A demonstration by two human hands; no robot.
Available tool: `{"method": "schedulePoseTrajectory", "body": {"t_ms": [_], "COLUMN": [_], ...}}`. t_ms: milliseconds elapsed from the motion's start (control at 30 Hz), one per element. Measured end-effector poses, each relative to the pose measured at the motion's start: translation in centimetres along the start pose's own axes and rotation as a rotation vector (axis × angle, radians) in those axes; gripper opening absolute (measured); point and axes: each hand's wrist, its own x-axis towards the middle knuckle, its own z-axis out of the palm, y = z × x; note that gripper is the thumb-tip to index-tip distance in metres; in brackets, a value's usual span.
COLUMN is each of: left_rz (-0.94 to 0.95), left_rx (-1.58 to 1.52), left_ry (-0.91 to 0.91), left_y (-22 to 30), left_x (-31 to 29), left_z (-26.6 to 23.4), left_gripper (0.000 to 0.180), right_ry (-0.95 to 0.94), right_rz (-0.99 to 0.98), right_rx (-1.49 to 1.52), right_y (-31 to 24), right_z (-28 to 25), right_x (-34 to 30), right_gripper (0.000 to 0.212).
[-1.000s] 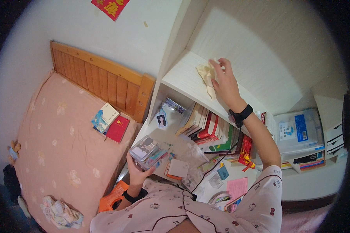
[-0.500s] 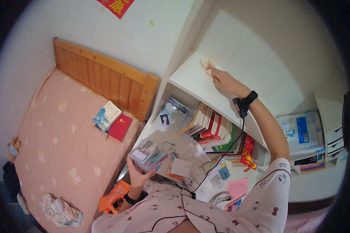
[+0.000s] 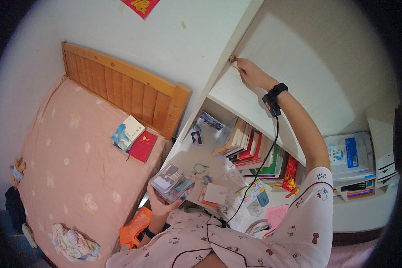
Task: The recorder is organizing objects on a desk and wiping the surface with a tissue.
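Note:
My left hand (image 3: pixel 158 204) grips a clear plastic box (image 3: pixel 172 182) from its near left side, with dark and coloured small items visible inside. Farther up, my right hand (image 3: pixel 251 71) is closed on a pale yellowish cloth (image 3: pixel 235 64), pressed into the back left corner of the white upper shelf (image 3: pixel 228 91). Most of the cloth is hidden by the fingers. Around the right wrist sits a black strap with a small device (image 3: pixel 272 103), and a dark cable runs from it down to my waist.
Below the shelf stand several books (image 3: pixel 250 147), beside a bead bracelet (image 3: pixel 201 169) and a white square box (image 3: pixel 216 195). Two books, one red (image 3: pixel 143 146), lie on the pink bed (image 3: pixel 76 169) at left. A clear storage case (image 3: pixel 350 156) stands at right. An orange bag (image 3: pixel 135 227) lies near my left forearm.
My right hand has slid the cloth farther back and left, into the shelf's corner. The left hand keeps its hold on the plastic box. The view has shifted slightly.

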Motion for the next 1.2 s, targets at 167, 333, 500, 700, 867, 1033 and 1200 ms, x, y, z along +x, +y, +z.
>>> {"method": "schedulePoseTrajectory", "body": {"t_ms": [167, 333, 500, 700, 867, 1033, 1200], "left_rz": [-0.002, 0.011, -0.024, -0.049, -0.172, -0.26, -0.252], "left_rx": [-0.009, 0.009, -0.058, -0.075, -0.096, -0.113, -0.109], "left_ry": [0.01, -0.033, -0.082, -0.151, -0.188, -0.184, -0.214], "left_y": [0.3, -0.4, 0.2, -2.5, -0.7, -0.8, -1.8], "left_x": [0.0, 0.1, 0.4, 0.6, -0.4, -1.0, -1.3], "left_z": [-0.4, -1.0, 0.3, 2.4, 5.3, 6.6, 6.6], "left_gripper": [0.104, 0.103, 0.099, 0.102, 0.107, 0.11, 0.111], "right_ry": [-0.041, 0.012, 0.021, -0.079, -0.042, -0.016, 0.049], "right_rz": [0.057, -0.066, -0.178, -0.024, -0.019, 0.257, 0.447], "right_rx": [-0.033, -0.002, 0.12, 0.137, 0.201, 0.149, 0.053], "right_y": [-1.6, -5.7, -11.6, -15.3, -16.1, -16.7, -17.4], "right_z": [-0.1, 0.2, 0.5, -0.7, -3.0, -5.0, -6.7], "right_x": [-0.1, -1.7, -3.9, -9.3, -16.1, -22.9, -29.1], "right_gripper": [0.007, 0.025, 0.032, 0.059, 0.065, 0.063, 0.051]}}
